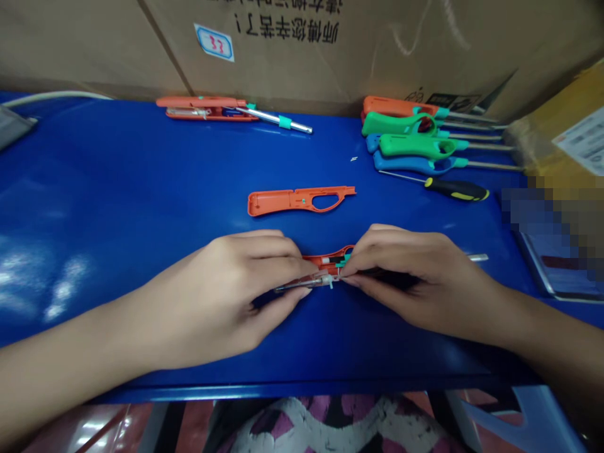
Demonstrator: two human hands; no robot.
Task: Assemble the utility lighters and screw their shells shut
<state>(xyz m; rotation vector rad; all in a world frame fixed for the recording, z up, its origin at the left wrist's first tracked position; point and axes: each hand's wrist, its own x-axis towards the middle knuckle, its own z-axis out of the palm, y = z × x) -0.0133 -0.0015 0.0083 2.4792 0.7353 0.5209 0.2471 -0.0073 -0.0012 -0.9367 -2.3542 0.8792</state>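
In the head view, my left hand is closed around a clear lighter fuel tank with a white valve at its right end. My right hand pinches at the valve end; what sits between those fingertips is too small and covered to name. Just behind the tank lies an orange lighter shell half with black and teal parts in it, partly hidden by both hands. A metal tube end shows past my right hand. Farther back rests a second orange shell half, its inner side up.
An opened orange lighter lies at the back left. Several assembled lighters are stacked at the back right, beside a screwdriver. Tiny metal pieces lie nearby. A cardboard box borders the blue table; a phone-like slab lies right.
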